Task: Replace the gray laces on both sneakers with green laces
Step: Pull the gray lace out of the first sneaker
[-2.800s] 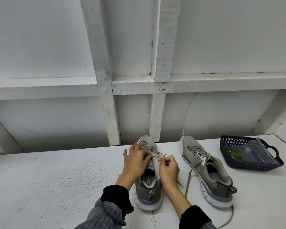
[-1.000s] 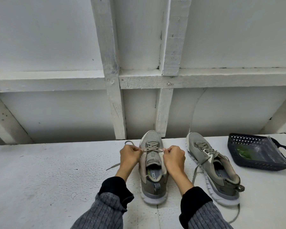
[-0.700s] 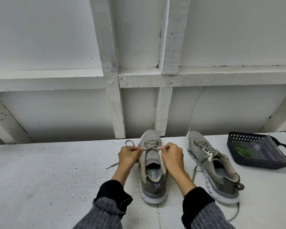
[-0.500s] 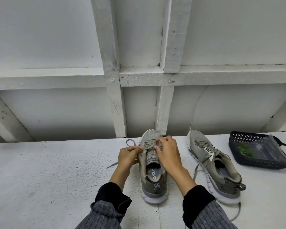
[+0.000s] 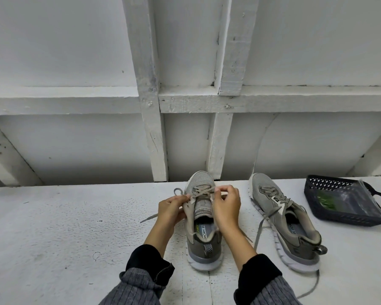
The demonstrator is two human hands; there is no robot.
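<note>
Since the frame half a second earlier, the right hand (image 5: 226, 208) has drawn back slightly from over the toe lacing toward the tongue, and the left hand (image 5: 171, 209) has held its place at the shoe's left edge. Both hands work the left sneaker (image 5: 204, 225), which stands on the white worktop (image 5: 64, 227) with toe toward the wall. The left grip pinches the gray lace (image 5: 201, 192) at the upper eyelets; a loose end trails left across the worktop. The right grip, fingers curled, pinches the same lace from the other side. The insole reads "MORY FO", partly hidden. The right sneaker (image 5: 284, 221) lies just beside, angled, its gray lace (image 5: 264, 223) untied and trailing; its insole shows "FO". A dark perforated basket (image 5: 330, 214) sits at the far right, holding a clear bag (image 5: 348, 200) with green laces (image 5: 327, 200) inside.
</note>
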